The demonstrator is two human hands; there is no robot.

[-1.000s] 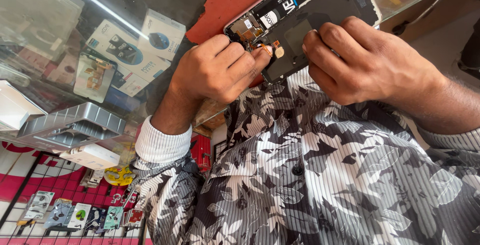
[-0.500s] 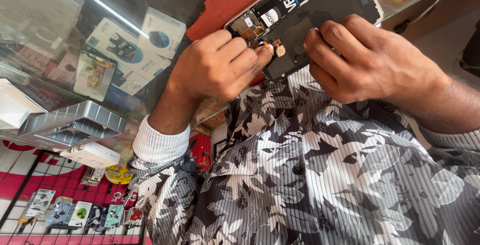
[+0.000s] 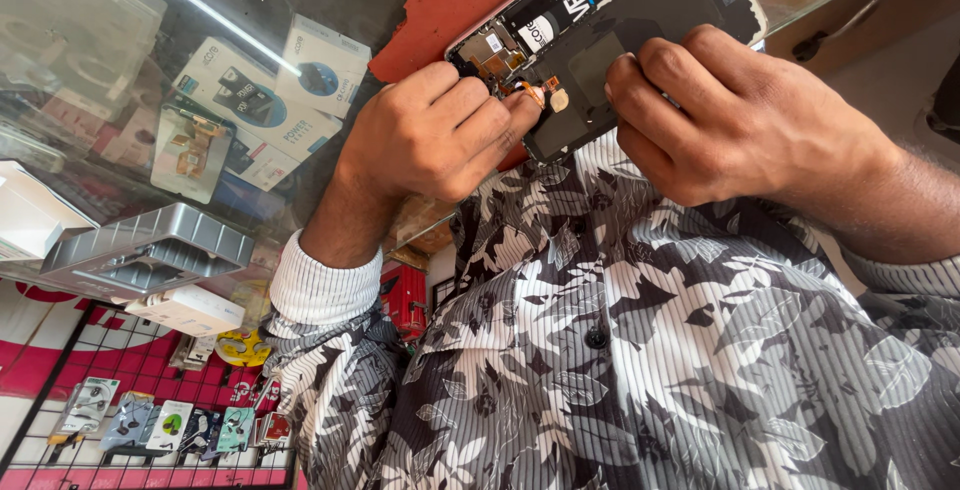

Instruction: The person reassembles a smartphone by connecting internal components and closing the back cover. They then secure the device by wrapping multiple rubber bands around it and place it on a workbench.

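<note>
Head camera view, left to right: two boxed items lie under a glass counter. One left hand, fingers curled tight, pinches something small at the opened phone, at its near-left end. The phone's long axis runs left-near to right-far. One right hand clamps its near edge, touching.
</note>
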